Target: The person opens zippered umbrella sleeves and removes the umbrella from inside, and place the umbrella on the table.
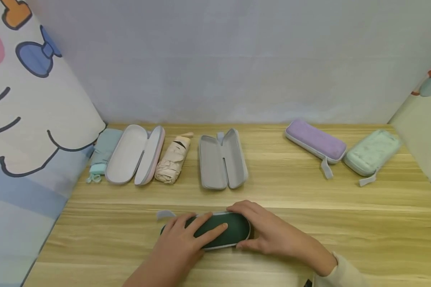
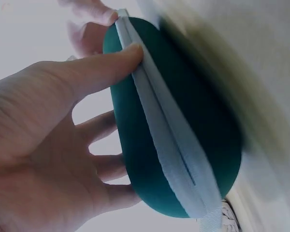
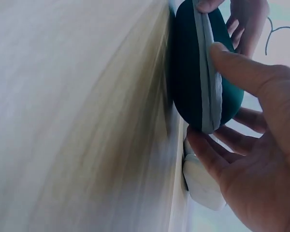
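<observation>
A dark green zippered case (image 1: 233, 228) with a pale grey zipper band lies lengthwise near the front of the table. My left hand (image 1: 181, 243) grips its left part, fingers spread over the top and thumb on the zipper band, as the left wrist view shows. Around the right end, my right hand (image 1: 269, 233) holds the case between thumb and fingers. Seen from the right wrist, that thumb presses the zipper band (image 3: 208, 77), and the case looks closed along the side facing me. A grey tab (image 1: 165, 214) sticks out at the far left end.
Behind, from the left, are a folded blue-green umbrella (image 1: 105, 149), an open white-lined case (image 1: 127, 155), a beige folded umbrella (image 1: 173, 160) and an open grey case (image 1: 213, 163). Closed purple (image 1: 316, 139) and mint (image 1: 373, 151) cases lie at the right. A pale backdrop rises behind the table.
</observation>
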`<state>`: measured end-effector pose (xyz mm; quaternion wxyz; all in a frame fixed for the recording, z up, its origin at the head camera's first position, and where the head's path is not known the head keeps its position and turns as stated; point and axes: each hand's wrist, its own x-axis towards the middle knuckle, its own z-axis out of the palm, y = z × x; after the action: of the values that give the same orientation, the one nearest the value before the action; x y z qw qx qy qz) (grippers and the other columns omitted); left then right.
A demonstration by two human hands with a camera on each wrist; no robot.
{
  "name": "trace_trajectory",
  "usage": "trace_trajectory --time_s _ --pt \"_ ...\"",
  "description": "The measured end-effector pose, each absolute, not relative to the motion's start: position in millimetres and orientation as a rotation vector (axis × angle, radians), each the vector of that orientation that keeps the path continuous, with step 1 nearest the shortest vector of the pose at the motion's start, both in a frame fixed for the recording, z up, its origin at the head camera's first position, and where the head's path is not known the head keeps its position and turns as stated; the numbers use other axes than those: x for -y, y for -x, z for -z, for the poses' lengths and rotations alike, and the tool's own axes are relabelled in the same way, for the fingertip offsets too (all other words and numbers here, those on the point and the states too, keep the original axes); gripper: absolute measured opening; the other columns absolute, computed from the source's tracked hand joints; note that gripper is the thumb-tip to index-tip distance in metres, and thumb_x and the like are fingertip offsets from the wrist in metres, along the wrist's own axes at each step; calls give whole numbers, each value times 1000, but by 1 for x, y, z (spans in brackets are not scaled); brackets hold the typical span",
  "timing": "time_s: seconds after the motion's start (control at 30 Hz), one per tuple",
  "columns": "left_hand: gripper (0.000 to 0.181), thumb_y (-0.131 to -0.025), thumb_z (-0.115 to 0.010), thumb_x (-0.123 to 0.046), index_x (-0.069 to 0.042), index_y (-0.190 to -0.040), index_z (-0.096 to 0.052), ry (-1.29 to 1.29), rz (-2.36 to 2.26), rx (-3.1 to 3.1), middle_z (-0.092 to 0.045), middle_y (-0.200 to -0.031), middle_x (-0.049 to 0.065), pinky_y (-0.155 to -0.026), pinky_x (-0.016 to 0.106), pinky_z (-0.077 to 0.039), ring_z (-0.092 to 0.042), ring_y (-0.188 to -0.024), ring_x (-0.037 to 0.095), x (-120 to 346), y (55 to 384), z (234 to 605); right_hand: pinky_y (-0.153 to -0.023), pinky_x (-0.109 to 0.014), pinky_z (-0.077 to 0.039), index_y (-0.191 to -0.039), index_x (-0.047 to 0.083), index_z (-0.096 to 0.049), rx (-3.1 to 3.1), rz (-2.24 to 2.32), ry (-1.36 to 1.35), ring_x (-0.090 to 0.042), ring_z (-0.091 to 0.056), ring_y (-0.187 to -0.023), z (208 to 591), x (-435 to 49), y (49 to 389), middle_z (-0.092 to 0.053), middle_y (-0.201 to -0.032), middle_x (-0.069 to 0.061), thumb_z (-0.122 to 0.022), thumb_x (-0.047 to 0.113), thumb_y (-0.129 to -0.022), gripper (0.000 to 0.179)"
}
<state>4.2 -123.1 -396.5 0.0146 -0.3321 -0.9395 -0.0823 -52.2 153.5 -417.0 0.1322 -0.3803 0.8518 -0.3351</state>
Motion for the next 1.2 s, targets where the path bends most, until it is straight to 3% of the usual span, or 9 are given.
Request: trace_trajectory --time_s 0.27,0.43,0.6,0.73,1.0,1.2 --pt "80 -89 -83 -33 -38 -158 -43 1147 382 2962 -60 -146 3 -97 48 -57 -64 -121 26 129 11 384 -114 -46 -48 -154 12 -43 -2505 951 1028 -22 -53 -138 417 -150 52 -53 -152 -3 -88 26 -84 84" --pt "73 -97 -74 -37 -40 -160 -38 1119 602 3047 -59 -147 0 -97 45 -58 -65 -125 21 132 19 376 -114 -46 -48 -156 11 -40 -2506 967 1013 -22 -53 -138 415 -155 56 -52 -152 -6 -88 20 -84 87" --pt "62 -104 -60 -46 -42 -161 -35 973 938 3205 -57 -151 -9 -100 43 -55 -61 -129 10 137 24 369 -114 -52 -47 -159 5 -33 -2519 999 982 -31 -56 -138 416 -161 62 -54 -150 -15 -88 14 -84 93" --pt "58 -104 -54 -56 -42 -158 -38 728 1251 3295 -57 -150 -11 -103 46 -53 -60 -130 10 142 28 369 -113 -52 -48 -159 3 -32 -2526 1042 977 -31 -60 -134 417 -163 65 -57 -147 -15 -86 11 -84 93" --pt "47 -110 -51 -38 -27 -155 -44 440 1841 3064 -68 -135 13 -90 30 -55 -67 -116 20 154 33 386 -110 -48 -51 -155 3 -40 -2549 1063 1034 -29 -63 -128 422 -164 65 -58 -148 -16 -81 3 -87 80" --pt "47 -114 -41 -33 -16 -158 -41 296 2040 2931 -63 -141 22 -93 36 -55 -64 -123 30 155 30 400 -113 -50 -48 -149 8 -51 -2615 968 1188 -31 -51 -140 425 -163 60 -51 -152 -15 -86 12 -85 73"
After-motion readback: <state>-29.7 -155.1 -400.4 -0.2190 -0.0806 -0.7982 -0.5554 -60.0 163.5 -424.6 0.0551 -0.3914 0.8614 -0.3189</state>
